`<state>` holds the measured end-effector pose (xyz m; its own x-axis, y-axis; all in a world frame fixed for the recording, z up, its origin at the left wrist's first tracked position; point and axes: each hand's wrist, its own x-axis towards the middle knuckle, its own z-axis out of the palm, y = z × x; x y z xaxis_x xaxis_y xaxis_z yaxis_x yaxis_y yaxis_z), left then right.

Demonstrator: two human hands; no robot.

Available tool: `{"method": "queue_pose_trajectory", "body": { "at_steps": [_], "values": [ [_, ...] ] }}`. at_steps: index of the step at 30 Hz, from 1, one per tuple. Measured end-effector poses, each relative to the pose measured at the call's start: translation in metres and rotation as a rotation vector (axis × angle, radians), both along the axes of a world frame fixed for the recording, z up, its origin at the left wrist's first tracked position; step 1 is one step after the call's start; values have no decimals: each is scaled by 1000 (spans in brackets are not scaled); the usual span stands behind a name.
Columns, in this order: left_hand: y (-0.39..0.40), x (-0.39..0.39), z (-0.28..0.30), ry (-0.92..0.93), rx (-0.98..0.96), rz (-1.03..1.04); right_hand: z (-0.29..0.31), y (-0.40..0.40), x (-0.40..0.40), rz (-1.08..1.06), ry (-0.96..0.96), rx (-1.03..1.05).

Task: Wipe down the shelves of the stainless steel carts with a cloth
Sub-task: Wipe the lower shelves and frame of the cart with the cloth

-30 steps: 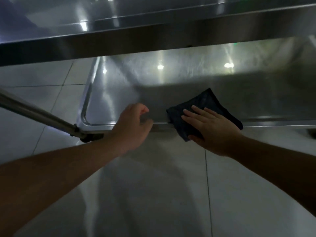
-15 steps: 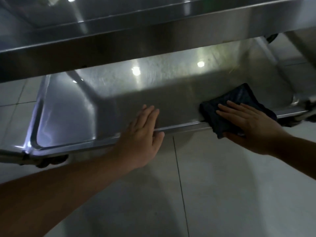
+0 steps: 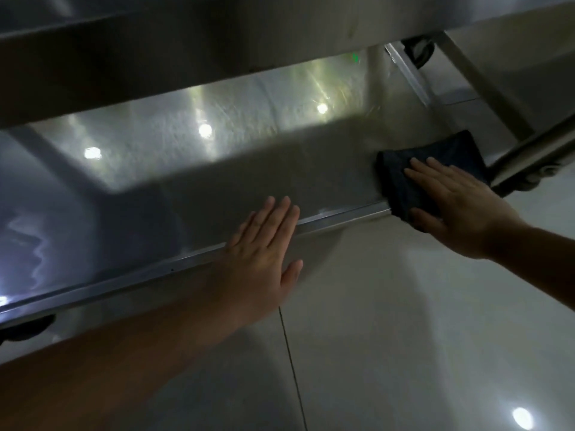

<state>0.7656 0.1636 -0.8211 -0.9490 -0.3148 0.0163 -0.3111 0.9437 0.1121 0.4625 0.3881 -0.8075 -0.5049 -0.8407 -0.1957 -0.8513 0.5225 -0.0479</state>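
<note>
Head view: dark folded cloth point(image 3: 435, 169) under right hand point(image 3: 460, 206)

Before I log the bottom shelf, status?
Right hand flat on cloth, shelf's right end. Left hand flat on front rim. Nothing in the way.

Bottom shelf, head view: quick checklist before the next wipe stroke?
1. Cloth under the palm: ok, the right hand lies flat on it, fingers straight.
2. Cloth on the shelf: partly ok, its near corner hangs over the front rim.
3. Left hand bracing: ok, flat across the rim, holding nothing.
4. Room to sweep right: not ok, the cloth sits at the right end beside the cart leg.
5. Room to sweep left: ok up to the left hand.
6. Shelf clean: cannot tell, glare and shadow hide the surface.
</note>
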Motion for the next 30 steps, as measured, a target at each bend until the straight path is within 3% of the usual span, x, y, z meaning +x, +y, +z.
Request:
{"method": "queue_pose_trajectory", "body": {
  "at_steps": [10, 16, 20, 25, 30],
  "values": [
    [-6, 7, -11, 0, -60, -12, -5, -42, -13, -323, -78, -40],
    [-6, 7, -11, -47, -68, -37, -4, -115, -87, -268, -45, -54],
    [-8, 7, -10, -54, -72, -31, 3, -147, -95, -307, -67, -102],
    [-7, 8, -7, -62, -73, -22, 9, -110, -49, -290, -209, -136],
    [-6, 8, -8, -60, -59, -13, 5, -55, -15, -342, -268, -42]
  ]
}}
